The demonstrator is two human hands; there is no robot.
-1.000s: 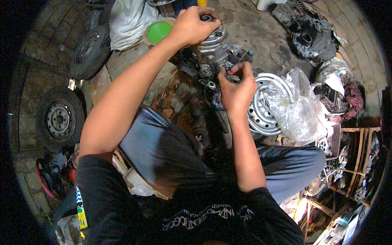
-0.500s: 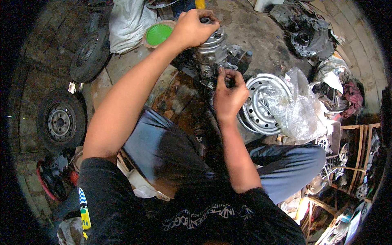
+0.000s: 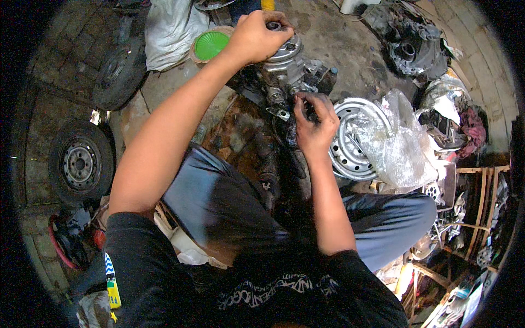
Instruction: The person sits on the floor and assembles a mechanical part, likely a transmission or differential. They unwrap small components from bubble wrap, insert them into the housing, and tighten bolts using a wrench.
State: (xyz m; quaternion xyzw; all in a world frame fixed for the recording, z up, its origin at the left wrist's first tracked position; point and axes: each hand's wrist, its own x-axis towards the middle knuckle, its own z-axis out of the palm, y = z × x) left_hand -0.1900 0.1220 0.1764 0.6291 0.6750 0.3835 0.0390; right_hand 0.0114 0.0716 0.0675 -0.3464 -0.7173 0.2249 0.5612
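Left hand (image 3: 258, 37) grips metal part (image 3: 286, 74) — white sack (image 3: 170, 41) behind, contents hidden.

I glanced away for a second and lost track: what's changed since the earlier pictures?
The right hand swung slightly left, then back right, and now sits a little nearer the person, beside the metal part; whether it let anything go can't be told. The left hand still grips the part's top; the wheel rim stayed put.
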